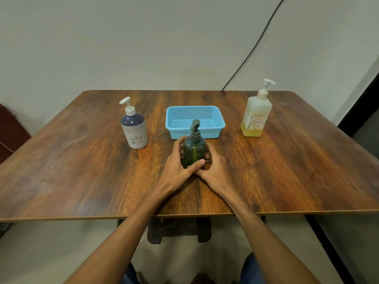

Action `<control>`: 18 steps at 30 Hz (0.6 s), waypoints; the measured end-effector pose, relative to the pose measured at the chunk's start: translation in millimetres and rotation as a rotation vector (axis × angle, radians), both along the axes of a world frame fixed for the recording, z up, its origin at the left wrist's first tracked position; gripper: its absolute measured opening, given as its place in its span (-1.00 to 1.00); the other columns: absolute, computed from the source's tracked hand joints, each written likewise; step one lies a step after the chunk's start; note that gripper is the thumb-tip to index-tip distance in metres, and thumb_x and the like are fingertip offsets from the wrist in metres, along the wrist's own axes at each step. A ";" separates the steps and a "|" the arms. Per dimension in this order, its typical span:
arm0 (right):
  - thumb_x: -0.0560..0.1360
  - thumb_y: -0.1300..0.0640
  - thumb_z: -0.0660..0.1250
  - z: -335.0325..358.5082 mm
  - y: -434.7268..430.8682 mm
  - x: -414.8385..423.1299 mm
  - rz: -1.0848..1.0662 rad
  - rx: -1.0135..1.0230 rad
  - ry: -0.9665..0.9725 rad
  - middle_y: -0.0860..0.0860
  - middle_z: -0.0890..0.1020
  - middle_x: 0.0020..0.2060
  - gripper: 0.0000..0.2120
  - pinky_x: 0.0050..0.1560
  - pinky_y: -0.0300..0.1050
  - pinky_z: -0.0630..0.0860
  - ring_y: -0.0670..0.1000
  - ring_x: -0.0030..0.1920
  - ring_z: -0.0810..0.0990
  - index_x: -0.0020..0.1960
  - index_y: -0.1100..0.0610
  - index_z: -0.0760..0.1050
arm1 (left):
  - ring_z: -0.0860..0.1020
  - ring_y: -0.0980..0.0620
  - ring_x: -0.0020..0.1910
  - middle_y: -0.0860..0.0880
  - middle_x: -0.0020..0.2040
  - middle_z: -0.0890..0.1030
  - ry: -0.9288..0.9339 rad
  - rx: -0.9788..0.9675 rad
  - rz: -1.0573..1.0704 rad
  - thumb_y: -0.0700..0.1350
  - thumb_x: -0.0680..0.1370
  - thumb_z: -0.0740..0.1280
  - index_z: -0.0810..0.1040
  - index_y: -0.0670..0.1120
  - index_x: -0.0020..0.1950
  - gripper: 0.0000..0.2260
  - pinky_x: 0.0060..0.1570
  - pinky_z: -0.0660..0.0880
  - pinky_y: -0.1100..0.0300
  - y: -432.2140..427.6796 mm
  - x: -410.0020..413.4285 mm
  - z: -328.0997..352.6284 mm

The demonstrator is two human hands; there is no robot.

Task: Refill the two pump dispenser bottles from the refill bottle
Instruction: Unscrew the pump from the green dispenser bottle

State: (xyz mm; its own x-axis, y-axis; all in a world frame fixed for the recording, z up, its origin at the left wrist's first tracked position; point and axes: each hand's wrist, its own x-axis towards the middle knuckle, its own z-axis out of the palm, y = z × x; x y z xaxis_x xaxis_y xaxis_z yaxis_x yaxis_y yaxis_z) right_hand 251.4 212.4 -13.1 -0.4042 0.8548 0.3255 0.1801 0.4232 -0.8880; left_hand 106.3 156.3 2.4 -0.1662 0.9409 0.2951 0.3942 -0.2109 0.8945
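Note:
A dark green pump bottle [193, 149] stands upright on the wooden table [82, 171], just in front of the blue basket. My left hand [177, 167] wraps its left side, thumb across the front. My right hand [215, 171] cups its right side, fingers behind the bottle. A white pump bottle [135, 128] with a navy top and flower pattern stands to the left. At the right stands a tall translucent bottle [256, 115] with a white pump and a little yellow liquid at the bottom.
An empty light-blue perforated basket [220, 124] sits mid-table behind the green bottle. A black cable [252, 50] runs down the wall to the table's far edge. A dark stool [178, 230] stands under the table.

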 end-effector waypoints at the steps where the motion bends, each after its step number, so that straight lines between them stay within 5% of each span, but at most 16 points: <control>1: 0.42 0.15 0.58 -0.4 0.1 0.1 0.004 0.001 -0.009 -0.09 0.60 0.28 -0.28 0.24 -0.21 0.56 -0.16 0.25 0.59 0.50 0.00 0.36 | 0.48 0.45 0.29 0.36 0.30 0.46 -0.020 0.006 -0.004 0.05 0.51 0.54 0.21 0.06 0.59 -0.25 0.26 0.44 0.44 -0.2 -1.4 1.3; 7: 0.42 0.02 0.59 0.9 1.4 -3.1 0.002 -0.048 -0.035 -0.16 0.51 0.38 -0.22 0.19 -0.45 0.43 -0.23 0.32 0.48 0.52 -0.17 0.27 | 0.41 0.20 0.48 0.15 0.50 0.43 -0.160 0.067 -0.037 0.10 0.59 0.37 0.26 0.13 0.61 -0.40 0.43 0.44 0.12 8.5 -7.6 24.7; 12: 0.41 0.06 0.60 -1.4 3.1 -5.8 0.005 -0.061 -0.007 -0.15 0.55 0.34 -0.23 0.23 -0.39 0.48 -0.20 0.32 0.52 0.52 -0.07 0.31 | 0.57 0.07 0.36 -0.04 0.31 0.64 -0.102 0.124 -0.114 -0.19 0.68 0.29 0.48 -0.14 0.48 -0.66 0.34 0.54 0.13 20.9 -11.3 40.8; 18: 0.36 0.04 0.64 -3.7 3.9 -4.8 -0.038 -0.066 -0.020 -0.16 0.52 0.32 -0.22 0.12 -0.48 0.47 -0.15 0.29 0.52 0.43 -0.20 0.29 | 0.70 0.04 0.12 -0.09 0.08 0.73 -0.207 0.197 0.098 -0.23 0.42 0.59 0.66 -0.25 0.17 -0.65 0.14 0.63 0.15 28.8 -6.0 37.9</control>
